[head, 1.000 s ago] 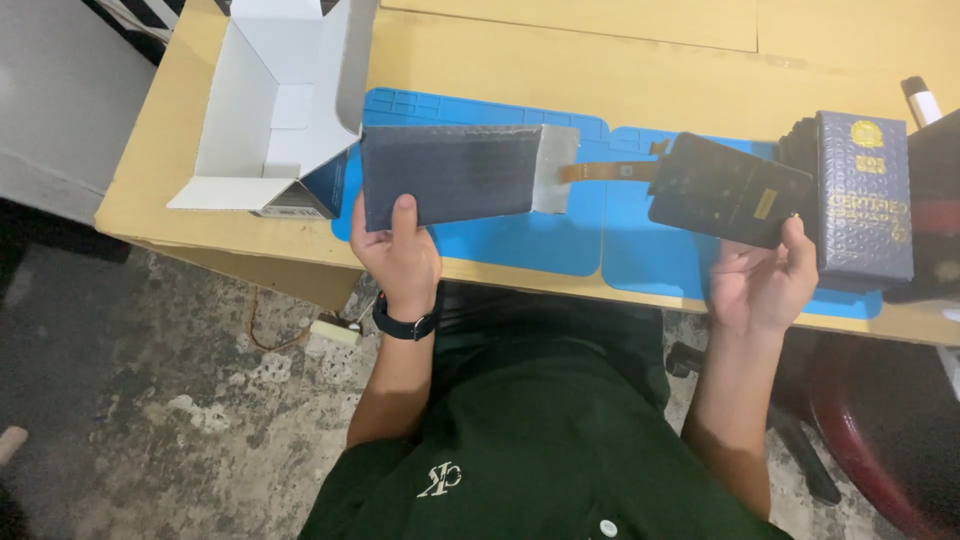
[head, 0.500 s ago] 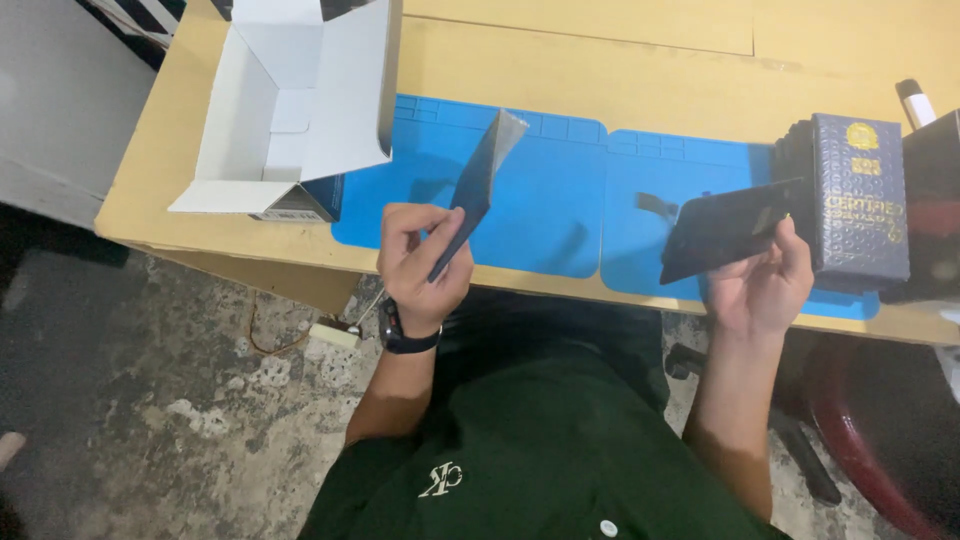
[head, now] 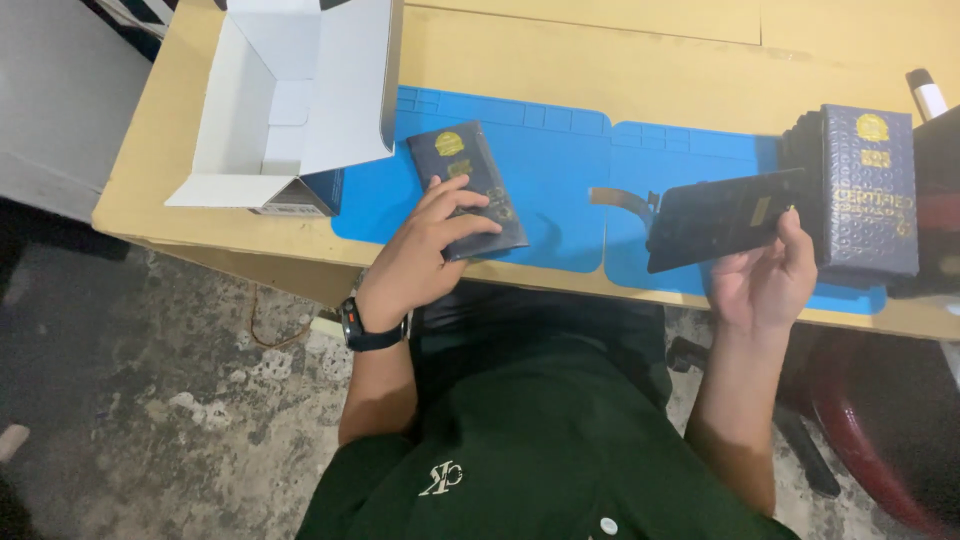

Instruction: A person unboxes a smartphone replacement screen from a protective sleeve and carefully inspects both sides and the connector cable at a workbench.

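My left hand [head: 425, 250] grips a flat dark blue box [head: 466, 187] with a gold emblem, held over the near edge of the blue mat [head: 560, 180]. My right hand [head: 765, 275] holds a black phone screen panel [head: 722, 217] with a brown flex ribbon [head: 620, 198] trailing off its left end. The panel is tilted, above the mat's right half. A black watch is on my left wrist.
An open white cardboard box [head: 290, 100] stands at the table's left. Several dark blue boxes [head: 865, 195] are stacked at the right, with a dark object behind them. The wooden table [head: 620, 60] extends beyond the mat. Concrete floor lies below left.
My left hand has turned the flat blue box from on edge to face up and lowered it toward the mat. The screen panel in my right hand has stayed roughly in place.
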